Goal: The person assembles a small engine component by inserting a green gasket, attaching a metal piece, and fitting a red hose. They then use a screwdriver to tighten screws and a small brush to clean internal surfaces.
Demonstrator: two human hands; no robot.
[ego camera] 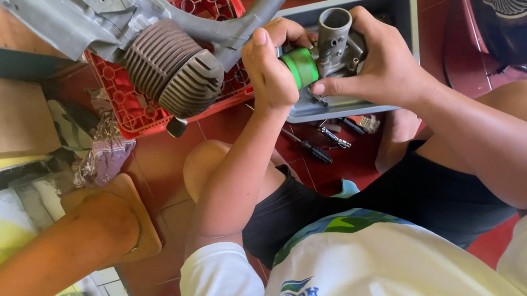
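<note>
Tools [321, 139] lie on the red floor at 6 o'clock. Above the grey tray [404, 8], the right hand [381, 61] grips the carburetor [338, 43]. The left hand [269, 70] closes on its green cap [300, 67]; judged step: turning the cap, requiring steady counter-hold. The finned engine cylinder [171, 68] sits at 10 o'clock.

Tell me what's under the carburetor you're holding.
A grey tray lies under the carburetor. Both hands cover most of it, hiding its contents.

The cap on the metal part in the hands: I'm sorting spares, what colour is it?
Green; the cap shows best in the head view, on the grey carburettor.
</note>
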